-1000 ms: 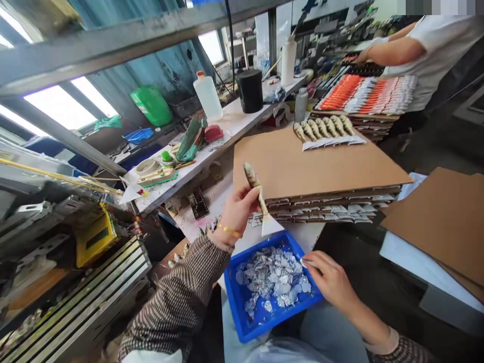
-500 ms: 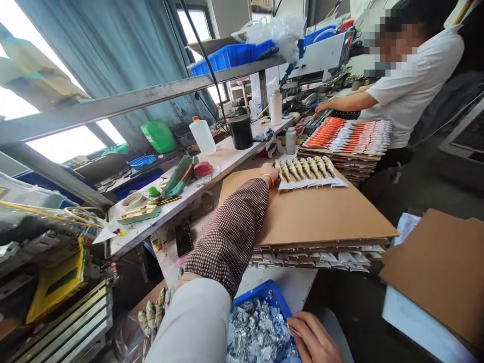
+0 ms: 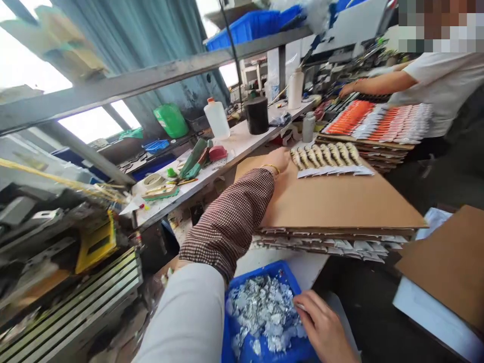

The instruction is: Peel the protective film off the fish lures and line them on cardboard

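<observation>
My left hand [image 3: 280, 159], at the end of a checked sleeve cover, reaches out over a brown cardboard sheet [image 3: 325, 201]. Just right of it lies a row of small fish-shaped lures [image 3: 327, 156] with white paper flaps along their near ends. The hand is beside the leftmost lure; its fingertips are turned away and blurred, so any hold is hidden. Near me, a blue plastic tray [image 3: 289, 275] contains crumpled silver foil pieces [image 3: 264, 307]. My right hand [image 3: 323, 322] is at the tray's right edge, thumb and forefinger pinched together on something pale and tiny.
Beneath the top sheet is a stack of cardboard layers. More cardboard [image 3: 449, 262] lies at right. Left, a white shelf [image 3: 242, 143] carries bottles, a black tub [image 3: 257, 116] and tape. A co-worker [image 3: 438, 85] stands behind orange and white lures [image 3: 378, 121].
The view has swung left, so the scene sits further right. A small gap now shows between my left hand and the lure row. My right hand stays pinched by the tray.
</observation>
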Tool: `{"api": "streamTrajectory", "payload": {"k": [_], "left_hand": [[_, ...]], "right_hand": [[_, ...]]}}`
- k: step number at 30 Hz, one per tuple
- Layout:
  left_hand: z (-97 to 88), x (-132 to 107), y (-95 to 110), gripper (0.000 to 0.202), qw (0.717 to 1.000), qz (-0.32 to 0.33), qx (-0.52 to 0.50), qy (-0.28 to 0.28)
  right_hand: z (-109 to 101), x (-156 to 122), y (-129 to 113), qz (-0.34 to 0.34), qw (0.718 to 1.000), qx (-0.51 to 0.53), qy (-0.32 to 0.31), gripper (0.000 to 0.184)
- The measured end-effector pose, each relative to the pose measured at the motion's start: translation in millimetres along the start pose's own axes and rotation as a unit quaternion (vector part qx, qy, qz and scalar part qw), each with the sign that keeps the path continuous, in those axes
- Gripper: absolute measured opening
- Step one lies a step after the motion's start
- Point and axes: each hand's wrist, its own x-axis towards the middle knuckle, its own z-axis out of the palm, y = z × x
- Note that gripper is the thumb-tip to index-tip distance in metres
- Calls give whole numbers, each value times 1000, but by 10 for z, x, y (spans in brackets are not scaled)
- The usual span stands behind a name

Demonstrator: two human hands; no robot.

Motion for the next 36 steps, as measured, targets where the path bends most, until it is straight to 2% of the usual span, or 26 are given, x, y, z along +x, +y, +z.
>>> {"api": "streamTrajectory", "payload": {"k": [3, 5, 7, 9, 10, 12, 13, 14, 16, 20, 23, 27, 36], "left_hand": [[-354, -660, -496, 45, 998, 42, 9, 48], [-581, -1284, -939, 40, 994, 61, 15, 87], [-716, -2001, -1387, 36, 994, 19, 27, 105], [-707, -2700, -1787, 35, 989, -101, 71, 76], [-645, -3002, -1958, 32, 985, -139, 80, 61], [-436, -3453, -2235, 29, 978, -185, 88, 31], [-306, -3592, -2339, 27, 975, -202, 90, 17], [-172, -3672, -2422, 25, 972, -218, 92, 6], [73, -3686, -2530, 25, 964, -247, 99, -12], [363, -3433, -2585, 37, 949, -294, 112, -31], [441, -3292, -2555, 39, 940, -314, 124, -39], [496, -3271, -2505, 40, 939, -312, 138, -35], [592, -3251, -2394, 41, 940, -307, 144, -42]], "right_hand": [[10, -71, -101, -7, 1000, 5, -21, 19], [48, -111, -168, -9, 999, 2, -42, 20], [99, -129, -237, -16, 998, -14, -57, 23], [149, -124, -302, -30, 997, -45, -63, 27], [172, -115, -332, -37, 995, -62, -61, 29], [209, -95, -391, -49, 993, -92, -48, 32], [222, -87, -421, -50, 993, -101, -40, 33], [232, -82, -454, -50, 992, -107, -35, 34], [241, -88, -529, -44, 993, -105, -35, 33], [209, -180, -670, -14, 995, -94, -36, 32], [162, -303, -702, 7, 996, -89, -29, 31], [121, -433, -669, 18, 996, -81, -28, 26], [87, -413, -734, 26, 999, -13, -28, 28]]}}
